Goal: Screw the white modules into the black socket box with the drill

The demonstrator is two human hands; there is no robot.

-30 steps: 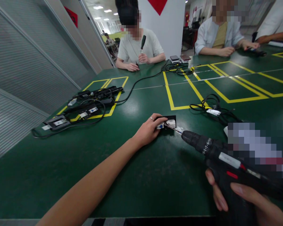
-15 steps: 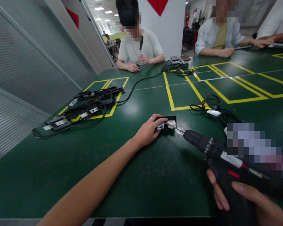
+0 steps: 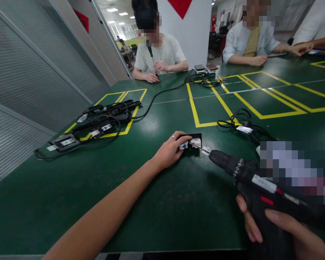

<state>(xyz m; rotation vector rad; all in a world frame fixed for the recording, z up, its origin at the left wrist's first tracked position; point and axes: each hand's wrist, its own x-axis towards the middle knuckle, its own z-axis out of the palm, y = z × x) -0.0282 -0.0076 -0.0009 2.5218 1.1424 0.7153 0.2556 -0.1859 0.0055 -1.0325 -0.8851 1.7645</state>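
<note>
My left hand (image 3: 170, 151) reaches across the green table (image 3: 151, 202) and pinches a small black box with a white label (image 3: 193, 141), holding it down; a ring shows on one finger. My right hand (image 3: 281, 231) at the lower right is wrapped round the grip of a black cordless drill (image 3: 249, 177). The drill's thin bit points left and touches the right side of the box.
Several black adapters with cables (image 3: 97, 124) lie at the left inside yellow floor-tape boxes. A coiled black cable (image 3: 242, 124) lies right of the box. Across the table sit other people, one holding a screwdriver (image 3: 151, 54). Phones (image 3: 206, 67) and cables rest at the far edge.
The drill tip drew back slightly from the box half a second ago and is now against it again. The person opposite has lowered and tilted the screwdriver.
</note>
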